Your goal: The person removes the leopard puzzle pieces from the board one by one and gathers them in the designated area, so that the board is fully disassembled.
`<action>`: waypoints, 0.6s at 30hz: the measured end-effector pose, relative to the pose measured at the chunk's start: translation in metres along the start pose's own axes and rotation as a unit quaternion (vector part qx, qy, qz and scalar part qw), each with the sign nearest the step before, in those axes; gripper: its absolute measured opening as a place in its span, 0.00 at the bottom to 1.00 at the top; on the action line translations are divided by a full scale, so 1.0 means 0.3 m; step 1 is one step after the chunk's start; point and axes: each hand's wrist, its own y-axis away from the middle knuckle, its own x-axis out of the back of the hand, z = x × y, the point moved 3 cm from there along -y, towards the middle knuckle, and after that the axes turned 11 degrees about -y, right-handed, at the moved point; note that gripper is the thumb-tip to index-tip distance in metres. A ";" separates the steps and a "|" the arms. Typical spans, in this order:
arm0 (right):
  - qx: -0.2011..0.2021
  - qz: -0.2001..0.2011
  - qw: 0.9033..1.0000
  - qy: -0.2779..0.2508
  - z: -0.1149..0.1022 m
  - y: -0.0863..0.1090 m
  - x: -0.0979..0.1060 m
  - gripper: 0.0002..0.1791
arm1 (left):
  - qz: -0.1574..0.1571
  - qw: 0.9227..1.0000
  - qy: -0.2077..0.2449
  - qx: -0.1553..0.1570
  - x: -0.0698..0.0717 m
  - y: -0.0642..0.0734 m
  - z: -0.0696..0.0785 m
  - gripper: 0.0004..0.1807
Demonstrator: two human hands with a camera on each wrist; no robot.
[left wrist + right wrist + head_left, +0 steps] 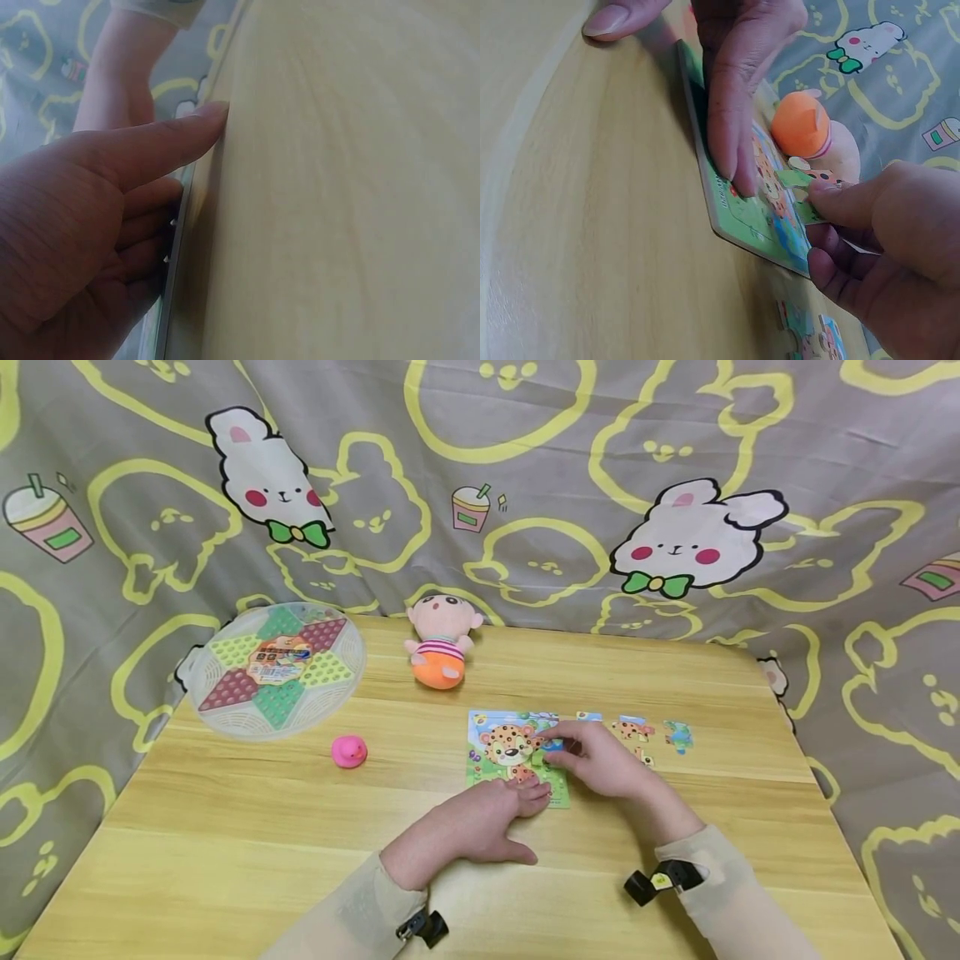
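A leopard jigsaw puzzle board lies on the wooden table, partly covered by both hands. My left hand rests on the board's lower part with extended fingers, its thumb out over the table. My right hand is at the board's right side. In the right wrist view, its thumb and fingers pinch a green puzzle piece just over the board. Right of the board lie several loose puzzle pieces, among them a spotted piece and a blue-green piece. The left wrist view shows mostly tabletop.
A pink toy duck sits left of the board. Behind it stands a plush doll in orange shorts. A round Chinese checkers board lies at the back left. A patterned grey curtain hangs behind the table.
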 end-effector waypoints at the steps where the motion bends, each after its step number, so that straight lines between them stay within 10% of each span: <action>1: 0.000 0.003 1.000 0.000 0.001 0.003 0.004 0.16 | 0.000 1.000 0.000 0.000 0.001 0.000 0.000 0.44; 18: -0.012 0.064 0.998 0.014 0.038 0.149 0.137 0.15 | -0.001 1.000 0.000 0.003 -0.001 -0.002 0.003 0.44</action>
